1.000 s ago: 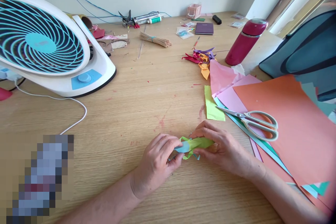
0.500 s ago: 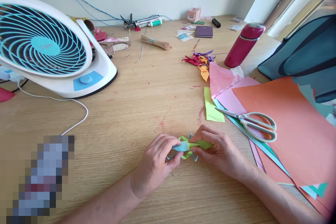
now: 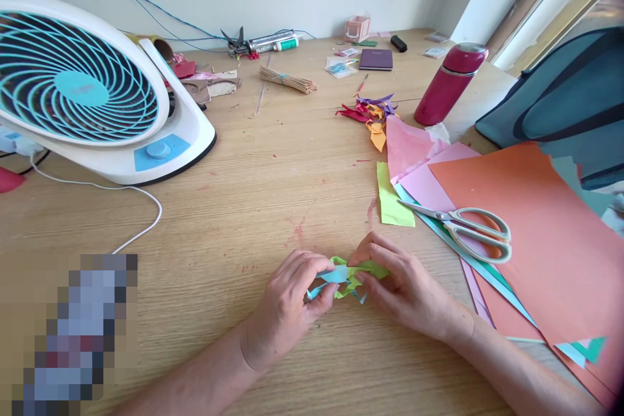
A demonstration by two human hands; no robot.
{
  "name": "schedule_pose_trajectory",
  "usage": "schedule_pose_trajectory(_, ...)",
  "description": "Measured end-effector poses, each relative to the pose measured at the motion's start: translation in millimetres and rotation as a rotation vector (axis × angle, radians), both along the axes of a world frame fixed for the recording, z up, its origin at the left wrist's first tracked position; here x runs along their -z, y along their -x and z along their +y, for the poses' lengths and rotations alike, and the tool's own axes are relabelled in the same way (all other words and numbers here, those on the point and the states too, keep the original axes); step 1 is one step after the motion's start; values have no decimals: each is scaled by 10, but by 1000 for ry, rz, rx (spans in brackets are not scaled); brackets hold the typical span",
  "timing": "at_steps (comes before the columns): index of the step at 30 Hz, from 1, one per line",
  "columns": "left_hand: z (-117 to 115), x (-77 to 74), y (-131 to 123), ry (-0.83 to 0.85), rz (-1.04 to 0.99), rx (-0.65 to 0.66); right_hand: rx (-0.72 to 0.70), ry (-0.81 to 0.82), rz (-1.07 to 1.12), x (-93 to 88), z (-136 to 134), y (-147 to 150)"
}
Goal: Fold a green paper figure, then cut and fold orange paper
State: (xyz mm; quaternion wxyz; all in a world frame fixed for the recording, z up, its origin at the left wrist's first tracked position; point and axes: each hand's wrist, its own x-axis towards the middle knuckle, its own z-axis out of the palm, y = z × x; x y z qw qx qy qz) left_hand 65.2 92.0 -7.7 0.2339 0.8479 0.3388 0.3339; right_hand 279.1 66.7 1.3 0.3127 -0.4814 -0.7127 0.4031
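Low over the front of the table, my left hand point(image 3: 295, 289) pinches a light-blue folded paper piece point(image 3: 333, 274) between thumb and fingers. My right hand point(image 3: 402, 276) is closed on a yellow-green folded paper piece point(image 3: 373, 268). The two pieces meet between my fingertips, with narrow blue and green points sticking out around them. My fingers cover part of both, so how they join is hidden. Beyond my right hand lies a flat yellow-green paper strip point(image 3: 394, 198), and scissors point(image 3: 458, 224) rest on the paper sheets to the right.
A white fan point(image 3: 180, 143) stands at left, its cable point(image 3: 158, 208) curving forward. Coloured paper sheets point(image 3: 526, 221) spread at right, near a red flask point(image 3: 448, 88) and a blue bag point(image 3: 560, 97). Folded paper figures point(image 3: 375, 114) and a stick bundle point(image 3: 287, 79) lie farther back.
Both hands keep their pinch, and the blue and green pieces stay together with their points slightly shifted. The whole view has moved a little, with most things appearing slightly further left.
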Motion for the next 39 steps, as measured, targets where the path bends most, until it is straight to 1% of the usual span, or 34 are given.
schedule_pose_trajectory(2, 0, 4, 11, 10, -8, -2, 17, 7, 3, 13, 0, -14)
schedule_pose_trajectory(4, 1, 12, 18, 7, -23, -1, 40, -34, -2, 33, 4, -12)
schedule_pose_trajectory(7, 6, 24, 19, -29, -27, 18, 21, -85, -26, 57, 21, 9)
schedule_pose_trajectory(10, 5, 15, 8, -52, 48, 47, -19, -177, -161, 53, 42, 22)
schedule_pose_trajectory(13, -5, -7, 4, -60, 120, 39, -50, -249, -289, 32, 56, 11)
schedule_pose_trajectory(19, -50, 1, 52, 16, 110, 16, -95, -295, -314, -10, 59, -61)
schedule_pose_trajectory(23, -63, -22, 93, 45, 133, 9, -92, -313, -318, -51, 69, -117)
schedule_pose_trajectory(27, -39, -115, 132, 76, 144, 4, -25, -343, -364, -63, 84, -168)
schedule_pose_trajectory(31, -11, -182, 169, 220, 128, 26, 72, -411, -415, -40, 105, -196)
schedule_pose_trajectory(35, -22, -174, 184, 349, 139, 7, 195, -464, -437, -14, 128, -202)
schedule_pose_trajectory(39, -65, -163, 158, 398, 174, -27, 338, -499, -421, -12, 124, -219)
